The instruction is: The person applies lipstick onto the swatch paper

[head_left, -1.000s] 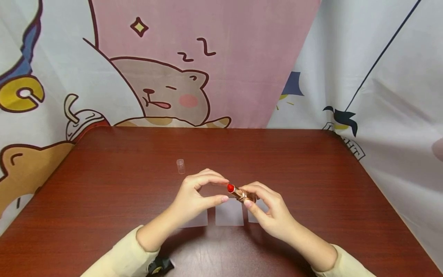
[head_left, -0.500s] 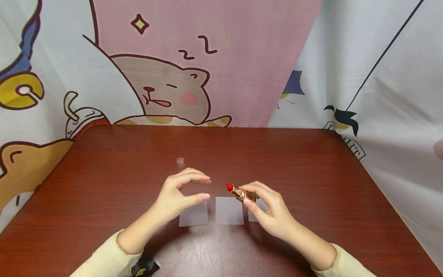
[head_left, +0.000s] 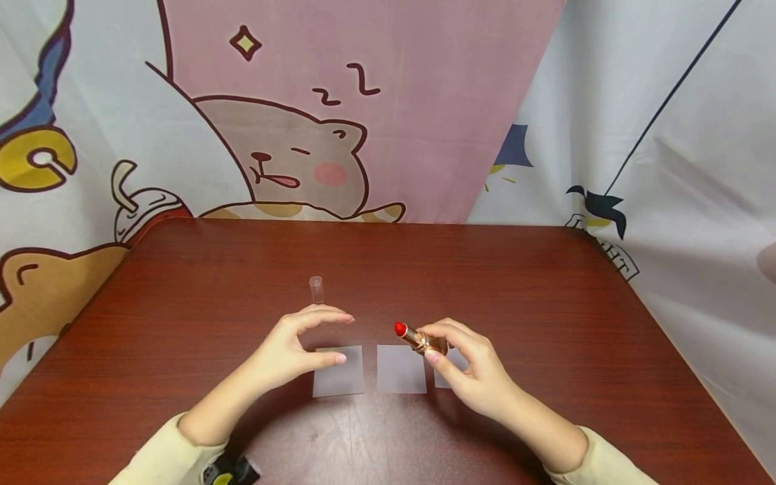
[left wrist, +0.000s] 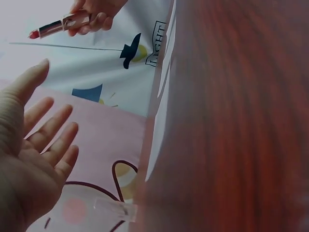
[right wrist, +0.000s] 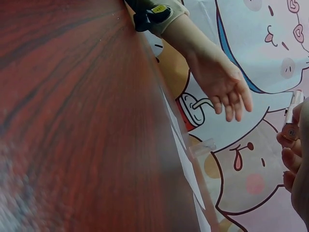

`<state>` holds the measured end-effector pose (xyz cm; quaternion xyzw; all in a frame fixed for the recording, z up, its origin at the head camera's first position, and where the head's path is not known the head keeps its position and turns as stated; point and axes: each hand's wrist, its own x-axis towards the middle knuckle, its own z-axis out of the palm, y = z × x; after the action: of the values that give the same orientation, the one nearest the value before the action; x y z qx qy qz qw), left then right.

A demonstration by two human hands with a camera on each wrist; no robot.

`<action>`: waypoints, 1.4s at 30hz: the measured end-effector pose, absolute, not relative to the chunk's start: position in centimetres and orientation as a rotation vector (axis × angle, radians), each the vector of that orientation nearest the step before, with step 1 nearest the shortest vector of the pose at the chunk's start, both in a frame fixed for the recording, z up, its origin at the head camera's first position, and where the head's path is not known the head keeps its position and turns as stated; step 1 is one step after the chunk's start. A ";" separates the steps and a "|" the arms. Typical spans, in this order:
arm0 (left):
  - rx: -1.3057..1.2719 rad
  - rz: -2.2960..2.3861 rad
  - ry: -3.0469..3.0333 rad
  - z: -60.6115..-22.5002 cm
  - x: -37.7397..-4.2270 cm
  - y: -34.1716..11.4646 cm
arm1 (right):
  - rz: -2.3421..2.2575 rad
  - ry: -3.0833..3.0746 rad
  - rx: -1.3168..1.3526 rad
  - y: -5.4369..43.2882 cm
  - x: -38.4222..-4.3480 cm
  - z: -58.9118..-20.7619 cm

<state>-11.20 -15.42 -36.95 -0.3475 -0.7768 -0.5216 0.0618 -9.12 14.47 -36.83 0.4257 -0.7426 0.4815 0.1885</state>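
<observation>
A red lipstick [head_left: 417,339] in a gold tube, its red tip bare and pointing left, is held by my right hand [head_left: 475,360] between thumb and fingers above the table. The left wrist view shows the same lipstick [left wrist: 60,25] from the side. My left hand [head_left: 291,347] hovers to its left, thumb and fingers apart, holding nothing. Behind the left hand a clear cap [head_left: 316,289] stands upright on the table. Under and between the hands lie three white paper squares: a left square [head_left: 338,380], a middle square [head_left: 401,370] and a right square [head_left: 445,377] partly hidden by the right hand.
The dark red wooden table [head_left: 485,269] ends at the back against a printed cloth [head_left: 424,135] with cartoon animals. A black device [head_left: 230,470] is strapped at the left sleeve.
My left hand has drawn away from the lipstick tip, to the left and slightly down, uncovering the left paper square. The right hand with the lipstick has stayed nearly still.
</observation>
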 end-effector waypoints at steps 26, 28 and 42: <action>-1.126 -1.444 -2.757 -40.7 -11.5 -19.0 | 1.344 -2.107 1.211 14.5 -9.3 -37.2; -1.139 -1.419 -2.770 -40.7 -11.5 -19.0 | 1.344 -2.113 1.209 14.5 -9.3 -37.2; -1.232 -1.280 -2.811 -41.3 -11.5 -19.2 | 1.329 -2.136 1.203 14.3 -9.3 -36.9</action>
<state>-11.51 -19.16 -41.26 -0.3690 -0.8417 -0.3834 -0.0919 -9.32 14.28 -36.90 0.4247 -0.7541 0.4693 0.1754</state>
